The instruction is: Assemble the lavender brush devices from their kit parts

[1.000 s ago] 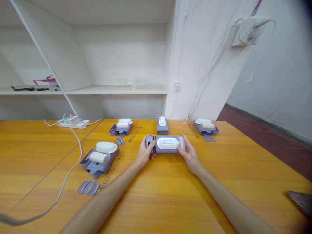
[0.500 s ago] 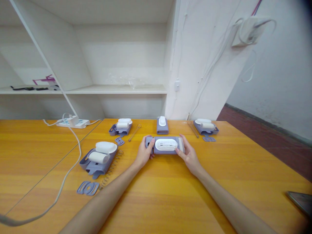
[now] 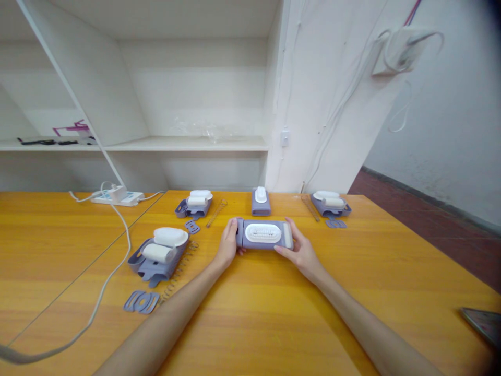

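Observation:
Both hands hold a purple-grey box-shaped casing (image 3: 258, 246) lengthwise above the table. A white oval brush piece (image 3: 263, 233) with short bristles sits on its face, and a whitish roller-like bar shows at its right end. My left hand (image 3: 226, 246) is wrapped round the left end, thumb along the edge of the end cap. With its thumb on the lower edge and fingers behind, my right hand (image 3: 304, 256) grips the right end. A dark seam runs between end cap and body. The casing's back is hidden.
Similar opened casings with white parts lie at left (image 3: 156, 261), back left (image 3: 199, 203) and back right (image 3: 331, 202). A closed casing (image 3: 260, 203) stands behind my hands. Springs (image 3: 178, 271), flat cut-out plates (image 3: 141, 302), a power strip (image 3: 117, 196), its cable and a phone-like slab (image 3: 483, 321) lie around.
The gap between the end cap and the casing body has narrowed to a thin seam. My left thumb has moved off the face to the end; my right thumb has slid down to the lower edge.

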Tool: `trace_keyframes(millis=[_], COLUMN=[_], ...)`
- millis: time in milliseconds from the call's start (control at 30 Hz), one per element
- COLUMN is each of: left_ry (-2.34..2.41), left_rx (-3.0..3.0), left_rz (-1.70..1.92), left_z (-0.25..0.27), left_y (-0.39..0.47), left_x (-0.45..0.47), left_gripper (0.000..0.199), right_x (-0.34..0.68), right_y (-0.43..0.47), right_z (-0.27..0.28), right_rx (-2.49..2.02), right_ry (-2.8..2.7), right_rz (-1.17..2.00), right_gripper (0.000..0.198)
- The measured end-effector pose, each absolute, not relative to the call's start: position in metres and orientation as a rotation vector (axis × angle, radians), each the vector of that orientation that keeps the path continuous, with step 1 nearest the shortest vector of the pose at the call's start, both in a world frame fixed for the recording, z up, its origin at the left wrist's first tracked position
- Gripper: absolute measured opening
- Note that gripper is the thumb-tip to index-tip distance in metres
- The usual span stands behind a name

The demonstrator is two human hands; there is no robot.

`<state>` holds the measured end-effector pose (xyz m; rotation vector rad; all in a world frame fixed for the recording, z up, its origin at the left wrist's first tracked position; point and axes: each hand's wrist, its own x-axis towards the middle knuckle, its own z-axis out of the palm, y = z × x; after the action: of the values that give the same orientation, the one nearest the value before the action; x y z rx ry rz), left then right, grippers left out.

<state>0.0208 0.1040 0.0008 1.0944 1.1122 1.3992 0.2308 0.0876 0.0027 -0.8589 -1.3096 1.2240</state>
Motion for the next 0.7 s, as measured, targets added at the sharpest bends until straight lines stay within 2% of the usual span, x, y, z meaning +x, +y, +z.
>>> trace_keyframes(millis=[333,700], left_ry=[1.121,1.184], left_rx=[1.130,1.189], left_rz=[1.361,1.374], left_z=[-0.0010,0.0006], left_y=[0.1041,0.1051], left_x=[0.0201,0.0167], left_gripper=[0.052,0.051], right_x=[0.2339,0.2286], right_y=[0.0906,0.0880], right_z=[0.0007,-0.0064], right_rx=[-0.854,-0.915], right_ry=[-1.319,-1.371], right_rz=[1.254,1.184], right_gripper=[0.097,0.087])
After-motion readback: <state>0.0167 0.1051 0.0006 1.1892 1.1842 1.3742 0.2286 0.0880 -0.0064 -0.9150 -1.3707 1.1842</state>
